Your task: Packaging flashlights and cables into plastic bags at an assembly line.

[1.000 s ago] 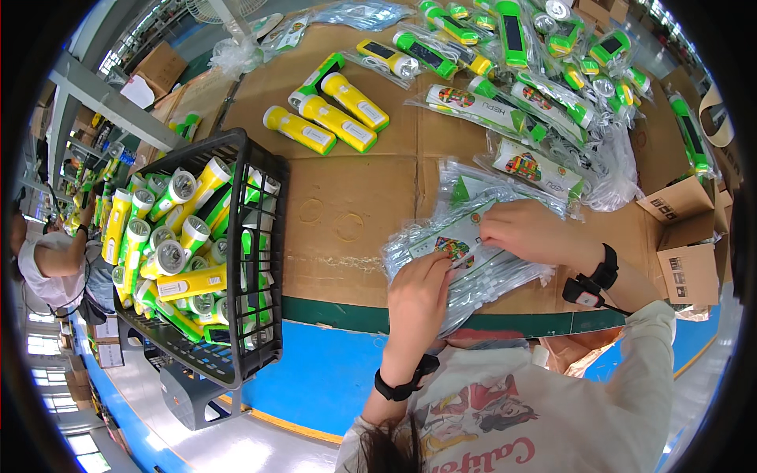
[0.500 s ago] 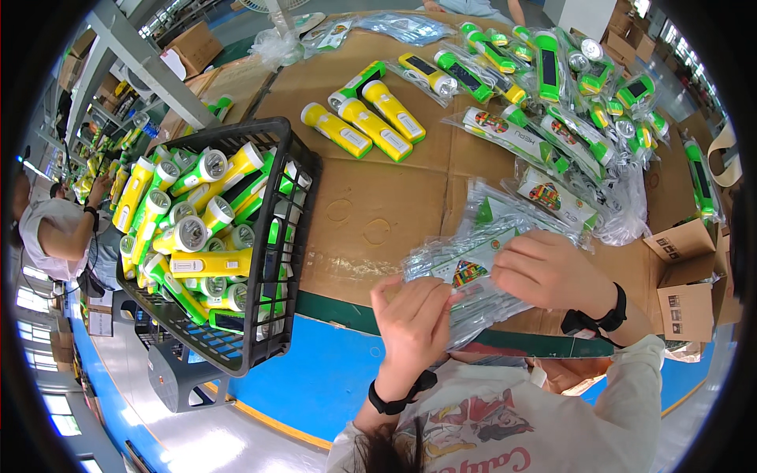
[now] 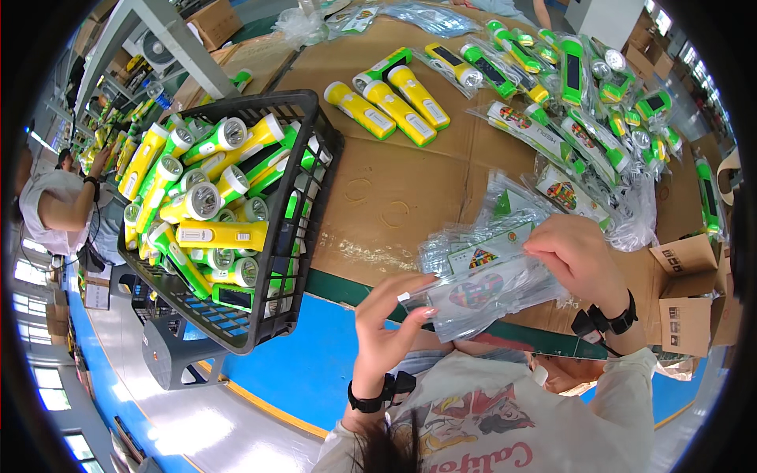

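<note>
A clear printed plastic bag (image 3: 477, 293) is lifted at the table's front edge, over a pile of similar bags. My right hand (image 3: 574, 256) pinches it at its right end, fingers closed together. At the opposite end is my left hand (image 3: 385, 322), its thumb and forefinger spread apart with the bag's edge between them. A small white bit shows by the left fingertips; I cannot make out what it is. Below the lifted bag, a printed card (image 3: 487, 251) shows through a bag on the pile.
A black basket (image 3: 277, 236) full of yellow-green flashlights (image 3: 223, 235) stands at left. Loose flashlights (image 3: 394, 102) lie at the table's far middle. Bagged flashlights (image 3: 572, 69) are heaped far right. An open carton (image 3: 684, 319) is at right; another person (image 3: 63, 205) is at far left.
My left thumb and fingers have spread from a closed grip. The top bag now stands lifted off the pile between my hands, and the whole view has shifted slightly.
</note>
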The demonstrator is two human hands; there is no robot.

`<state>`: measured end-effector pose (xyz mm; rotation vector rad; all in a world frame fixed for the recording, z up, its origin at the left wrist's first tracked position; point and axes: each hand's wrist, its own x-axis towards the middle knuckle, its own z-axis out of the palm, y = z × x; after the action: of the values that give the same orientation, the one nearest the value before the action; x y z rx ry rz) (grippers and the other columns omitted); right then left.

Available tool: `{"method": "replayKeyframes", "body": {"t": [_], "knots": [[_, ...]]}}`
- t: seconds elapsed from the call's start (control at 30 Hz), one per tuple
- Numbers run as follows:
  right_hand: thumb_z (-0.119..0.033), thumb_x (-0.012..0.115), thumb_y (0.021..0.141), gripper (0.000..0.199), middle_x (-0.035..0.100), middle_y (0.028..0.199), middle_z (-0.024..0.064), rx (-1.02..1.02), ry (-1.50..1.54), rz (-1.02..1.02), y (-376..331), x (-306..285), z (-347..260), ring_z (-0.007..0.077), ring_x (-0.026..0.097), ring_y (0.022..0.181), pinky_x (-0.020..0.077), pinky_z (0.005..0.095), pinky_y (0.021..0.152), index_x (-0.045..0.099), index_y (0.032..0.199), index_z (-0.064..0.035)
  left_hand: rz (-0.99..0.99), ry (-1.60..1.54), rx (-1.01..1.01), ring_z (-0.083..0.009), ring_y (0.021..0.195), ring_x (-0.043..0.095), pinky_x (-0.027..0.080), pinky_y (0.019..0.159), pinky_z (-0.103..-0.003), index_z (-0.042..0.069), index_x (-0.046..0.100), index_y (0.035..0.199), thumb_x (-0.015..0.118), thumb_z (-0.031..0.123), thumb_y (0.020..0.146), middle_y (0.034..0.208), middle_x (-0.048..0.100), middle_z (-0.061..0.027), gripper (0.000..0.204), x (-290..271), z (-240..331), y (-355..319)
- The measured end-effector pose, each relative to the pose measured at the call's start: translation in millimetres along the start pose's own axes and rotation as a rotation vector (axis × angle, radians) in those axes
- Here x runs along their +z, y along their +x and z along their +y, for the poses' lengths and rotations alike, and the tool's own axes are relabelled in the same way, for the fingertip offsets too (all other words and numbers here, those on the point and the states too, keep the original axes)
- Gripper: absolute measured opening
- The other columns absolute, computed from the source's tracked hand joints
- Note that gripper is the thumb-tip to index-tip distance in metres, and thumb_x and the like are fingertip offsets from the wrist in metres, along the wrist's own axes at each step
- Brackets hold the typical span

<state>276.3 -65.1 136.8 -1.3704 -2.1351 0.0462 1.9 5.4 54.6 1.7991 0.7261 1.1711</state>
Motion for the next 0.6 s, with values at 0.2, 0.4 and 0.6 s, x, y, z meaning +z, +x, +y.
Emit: {"method": "replayKeyframes", "body": {"t": [0.2, 0.4, 0.6], "knots": [[-0.004, 0.073, 0.079, 0.024, 0.069, 0.111, 0.0105, -0.172, 0.001, 0.022, 18.6, 25.4, -29.4, 0.0267, 0.069, 0.094, 0.0561, 0.0355, 0.072, 0.07, 0.102, -0.0082, 0.009, -0.175, -0.092, -0.0199, 0.083, 0.067, 0.052, 0.074, -0.029, -0.004, 0.072, 0.092, 0.064, -0.014, 0.077, 0.092, 0.073, -0.0119, 0.02, 20.1, 5.3, -4.8], [-0.01, 0.074, 0.079, 0.032, 0.066, 0.124, 0.0114, -0.324, 0.12, -0.005, 34.6, 41.2, -44.1, 0.0259, 0.068, 0.104, 0.0565, 0.0323, 0.074, 0.073, 0.11, -0.0052, 0.053, -0.179, -0.1, -0.0241, 0.081, 0.067, 0.053, 0.072, -0.031, -0.002, 0.07, 0.094, 0.065, -0.014, 0.076, 0.09, 0.07, -0.012, 0.022, 19.2, 6.9, -5.2], [-0.007, 0.078, 0.074, 0.032, 0.067, 0.121, 0.0128, -0.273, 0.159, 0.006, 37.0, 48.1, -43.2, 0.0264, 0.068, 0.102, 0.0553, 0.0325, 0.079, 0.074, 0.106, -0.0053, 0.058, -0.169, -0.118, -0.0245, 0.08, 0.067, 0.052, 0.071, -0.031, -0.002, 0.069, 0.093, 0.065, -0.013, 0.077, 0.089, 0.069, -0.0125, 0.02, 17.8, 4.6, -3.5]]}}
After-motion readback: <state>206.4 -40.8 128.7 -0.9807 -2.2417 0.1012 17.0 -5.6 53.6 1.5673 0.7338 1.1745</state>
